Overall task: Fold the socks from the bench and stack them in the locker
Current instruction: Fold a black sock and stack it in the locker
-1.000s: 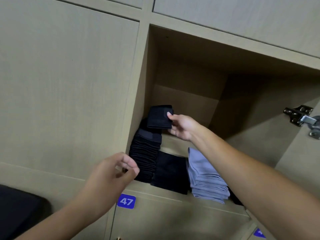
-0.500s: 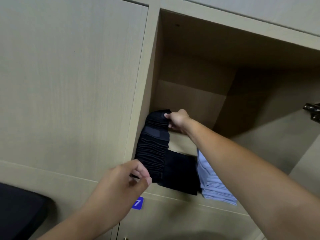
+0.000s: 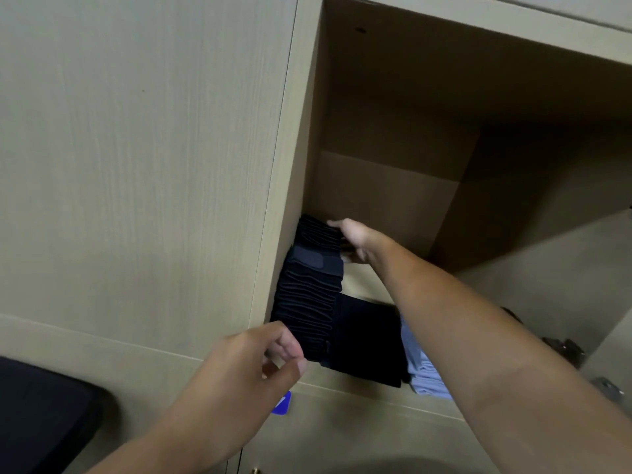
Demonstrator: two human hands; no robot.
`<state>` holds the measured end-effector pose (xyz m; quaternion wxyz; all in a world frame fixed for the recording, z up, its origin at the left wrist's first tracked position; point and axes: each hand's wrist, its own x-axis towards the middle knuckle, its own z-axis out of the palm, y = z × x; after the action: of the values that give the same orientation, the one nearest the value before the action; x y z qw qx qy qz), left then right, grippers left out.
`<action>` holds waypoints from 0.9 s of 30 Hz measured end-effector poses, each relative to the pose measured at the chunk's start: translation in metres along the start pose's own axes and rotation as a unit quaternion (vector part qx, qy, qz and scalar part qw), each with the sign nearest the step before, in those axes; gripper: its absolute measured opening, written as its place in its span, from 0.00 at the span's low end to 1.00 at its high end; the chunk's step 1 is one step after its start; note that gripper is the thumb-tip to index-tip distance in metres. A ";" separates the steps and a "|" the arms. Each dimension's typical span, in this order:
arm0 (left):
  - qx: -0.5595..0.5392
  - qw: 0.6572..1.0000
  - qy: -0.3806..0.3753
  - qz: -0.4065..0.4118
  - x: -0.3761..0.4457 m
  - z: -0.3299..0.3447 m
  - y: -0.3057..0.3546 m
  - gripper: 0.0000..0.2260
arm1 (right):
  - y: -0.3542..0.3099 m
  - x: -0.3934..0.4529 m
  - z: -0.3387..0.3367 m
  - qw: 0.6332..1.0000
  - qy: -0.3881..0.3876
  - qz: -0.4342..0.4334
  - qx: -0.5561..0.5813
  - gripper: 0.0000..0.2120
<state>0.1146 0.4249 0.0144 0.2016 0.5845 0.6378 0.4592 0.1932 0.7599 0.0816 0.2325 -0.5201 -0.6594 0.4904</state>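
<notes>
A tall stack of folded black socks stands against the left wall inside the open locker. My right hand reaches into the locker and touches the right side of the stack's top. Whether its fingers grip a sock is hidden. My left hand hovers in front of the stack's lower end with loosely curled fingers and holds nothing. A lower pile of black socks lies beside the tall stack. A pile of light blue socks shows under my right forearm.
Closed locker doors fill the left. A blue number tag peeks from behind my left hand. A black padded bench lies at the lower left. The open door's metal hinge sits at the right.
My right hand carried a folded black sock down onto the top of the tall stack and now rests at its side. My left hand rose toward the stack's lower end. The view moved closer.
</notes>
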 end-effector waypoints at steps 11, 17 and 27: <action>0.026 0.999 -0.028 -0.004 0.005 0.002 -0.010 0.06 | 0.018 0.028 -0.001 0.982 -0.155 0.019 0.110 0.43; 0.035 0.998 -0.043 -0.004 0.005 0.000 -0.010 0.05 | 0.022 0.038 0.002 0.982 -0.145 -0.005 0.120 0.45; 0.039 0.998 -0.044 -0.006 0.003 -0.002 -0.007 0.05 | 0.021 0.040 -0.001 0.982 -0.138 -0.047 0.123 0.36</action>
<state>0.1087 0.4279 0.0103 0.2094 0.6079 0.6495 0.4060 0.1894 0.7963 0.0554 0.2239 -0.3831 -0.6435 0.6237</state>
